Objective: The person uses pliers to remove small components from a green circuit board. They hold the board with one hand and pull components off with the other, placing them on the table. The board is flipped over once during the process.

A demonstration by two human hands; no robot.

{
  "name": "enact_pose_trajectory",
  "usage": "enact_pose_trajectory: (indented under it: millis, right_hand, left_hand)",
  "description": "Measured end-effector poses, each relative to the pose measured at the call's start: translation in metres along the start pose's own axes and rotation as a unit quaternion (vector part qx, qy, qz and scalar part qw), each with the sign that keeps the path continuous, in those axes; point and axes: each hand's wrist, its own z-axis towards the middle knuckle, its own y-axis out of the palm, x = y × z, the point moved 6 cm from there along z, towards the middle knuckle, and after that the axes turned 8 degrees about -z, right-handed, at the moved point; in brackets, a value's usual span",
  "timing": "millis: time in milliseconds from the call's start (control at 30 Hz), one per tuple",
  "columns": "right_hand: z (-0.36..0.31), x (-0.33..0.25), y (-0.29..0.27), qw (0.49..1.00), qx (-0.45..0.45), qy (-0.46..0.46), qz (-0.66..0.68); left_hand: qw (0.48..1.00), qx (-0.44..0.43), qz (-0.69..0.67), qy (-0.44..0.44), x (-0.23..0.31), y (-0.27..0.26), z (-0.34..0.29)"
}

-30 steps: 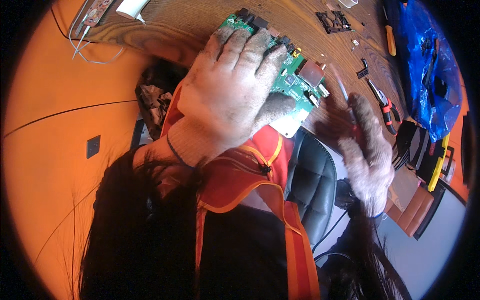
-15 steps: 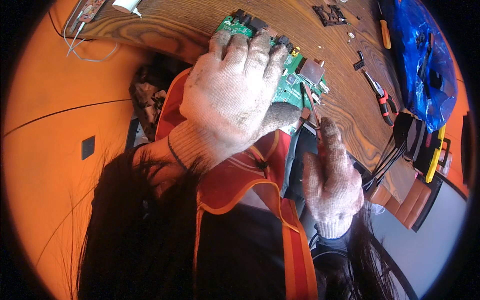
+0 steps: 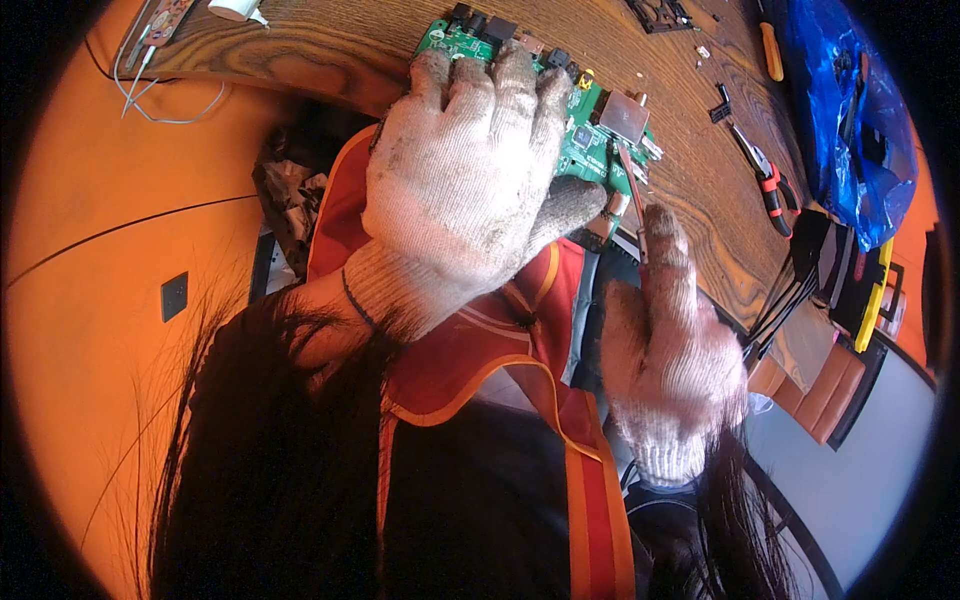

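Note:
A green circuit board lies by the near edge of the wooden table, with a square metal box and several sockets on it. My left hand, in a soiled white knit glove, grips the board: the fingers reach over its far side and the thumb lies along its near side. My gloved right hand is closed round a thin tool with a narrow metal shaft. Its tip points at the board just below the metal box. The handle is hidden in the glove, so its exact kind is unclear.
Red-handled pliers, an orange-handled tool and a blue plastic bag lie to the right. A black plastic part and small scraps sit farther back. At the far left is a white cable.
The view has shifted a little, so the board sits slightly higher in it. My right hand has moved forward with the tool, its tip still by the metal box. My left hand keeps its grip.

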Motion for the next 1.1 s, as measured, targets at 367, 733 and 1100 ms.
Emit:
enact_pose_trajectory:
  millis: [367, 733, 1100]
  right_hand:
    - [0.011, -0.011, 0.046, 0.998, 0.061, 0.006, -0.034]
    - [0.009, -0.010, 0.054, 0.983, 0.163, -0.050, -0.070]
    - [0.034, 0.068, -0.010, 0.805, 0.010, -0.030, 0.593]
  left_hand:
    - [1.000, 0.012, -0.001, -0.020, -0.002, 0.000, 0.001]
    - [0.993, 0.105, 0.048, 0.026, -0.002, 0.001, -0.002]
    - [0.973, -0.003, 0.094, 0.210, -0.019, -0.006, -0.005]
